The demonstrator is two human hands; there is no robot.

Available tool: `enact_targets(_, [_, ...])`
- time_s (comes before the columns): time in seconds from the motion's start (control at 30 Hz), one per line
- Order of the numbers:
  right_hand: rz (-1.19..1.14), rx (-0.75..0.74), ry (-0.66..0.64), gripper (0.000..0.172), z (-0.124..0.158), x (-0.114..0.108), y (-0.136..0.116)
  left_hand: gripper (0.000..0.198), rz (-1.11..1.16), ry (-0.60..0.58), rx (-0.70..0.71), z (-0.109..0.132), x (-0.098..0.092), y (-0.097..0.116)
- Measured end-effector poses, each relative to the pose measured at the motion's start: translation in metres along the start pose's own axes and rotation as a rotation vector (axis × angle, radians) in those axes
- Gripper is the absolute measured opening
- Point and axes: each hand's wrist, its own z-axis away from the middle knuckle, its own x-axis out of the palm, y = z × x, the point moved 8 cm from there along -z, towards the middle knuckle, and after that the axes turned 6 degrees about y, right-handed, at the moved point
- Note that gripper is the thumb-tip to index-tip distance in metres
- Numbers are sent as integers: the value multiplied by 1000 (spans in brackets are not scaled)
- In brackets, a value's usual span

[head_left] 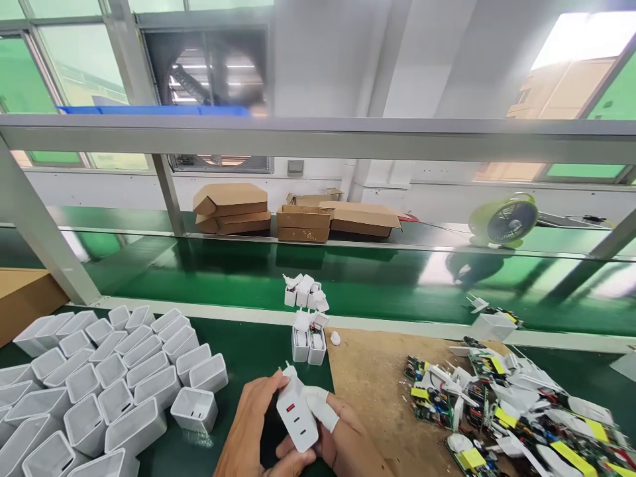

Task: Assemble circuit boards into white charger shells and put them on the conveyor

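Note:
My left hand [251, 427] and my right hand [342, 434] together grip a white charger [297, 417] low in the middle of the view. Its face with one red and two dark ports points up at me. The right hand wears white finger cots [320, 404], and its fingers press against the charger's right side. The left thumb and fingers wrap the charger's left side and bottom. Just beyond the hands stand two assembled white chargers [309, 339] on the dark green bench.
Several empty white charger shells [114, 384] fill the left of the bench. A pile of circuit boards [501, 404] lies at the right on a brown mat [372, 377]. More chargers [304, 291] sit on the green conveyor belt [377, 285]. Cardboard boxes [298, 215] and a green fan [504, 220] stand behind.

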Motion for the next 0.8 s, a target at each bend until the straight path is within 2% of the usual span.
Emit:
enact_targets(0.13, [-80,-40,15,48,-14,-9,23,69,5,1,9,-2,-2,1])
enact_targets(0.23, [-71,-25,32,50,-18,-13,30,70,-12,3,0,-4,-4,1])
enact_targets(0.4, [-65,116,54,51,-4,2,10,67,-32,-7,25,-6,-3,5])
enact_targets(0.5, [15,105,52,49,5,7,-7,66,-41,-21,12,-5,-3,4])
enact_targets(0.57, [189,7,105,48,7,-1,-19,71,-69,-25,-6,-5,-3,2])
enact_targets(0.67, [635,-278,168,44,13,-7,-44,80,-127,-26,5,-4,-5,3])
enact_targets(0.73, [894,-483,180,49,22,-3,-57,75,-166,-2,22,-5,-8,6])
enact_targets(0.8, [1037,-628,202,57,30,2,-64,64,-216,51,27,-8,-15,11])
